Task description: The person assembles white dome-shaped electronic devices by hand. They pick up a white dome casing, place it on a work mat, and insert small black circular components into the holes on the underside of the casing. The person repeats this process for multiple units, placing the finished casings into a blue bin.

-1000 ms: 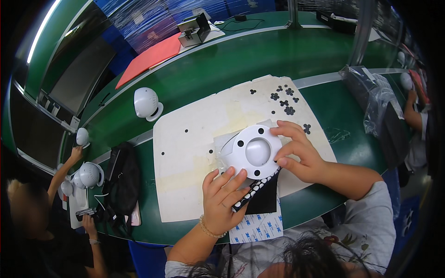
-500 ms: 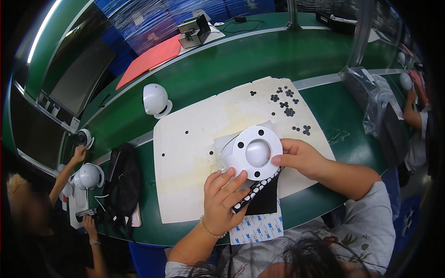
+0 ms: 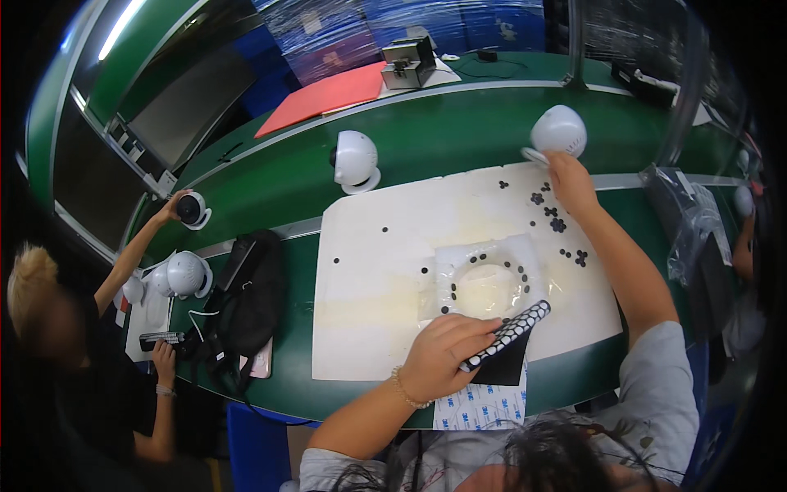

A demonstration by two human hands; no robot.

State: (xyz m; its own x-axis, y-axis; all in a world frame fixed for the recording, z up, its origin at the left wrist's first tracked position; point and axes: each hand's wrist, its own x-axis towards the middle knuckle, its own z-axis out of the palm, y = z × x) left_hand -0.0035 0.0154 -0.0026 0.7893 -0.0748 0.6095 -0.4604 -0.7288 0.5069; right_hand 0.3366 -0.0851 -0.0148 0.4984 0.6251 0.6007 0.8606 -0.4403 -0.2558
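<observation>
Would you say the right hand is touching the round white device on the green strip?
Touching. In the head view the right hand reaches across the white sheet and its fingertips rest on the base of the round white device, with no gap visible.

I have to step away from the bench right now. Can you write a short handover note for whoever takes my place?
Left hand: rests on the black sheet of white dots at the mat's near edge.
Right hand: stretched out, touching the white dome camera at the mat's far edge.
Clear plastic wrap lies empty on the white mat.
Done: this camera is off the wrap.
Left: cannot tell; a second dome camera stands on the green table.
</observation>
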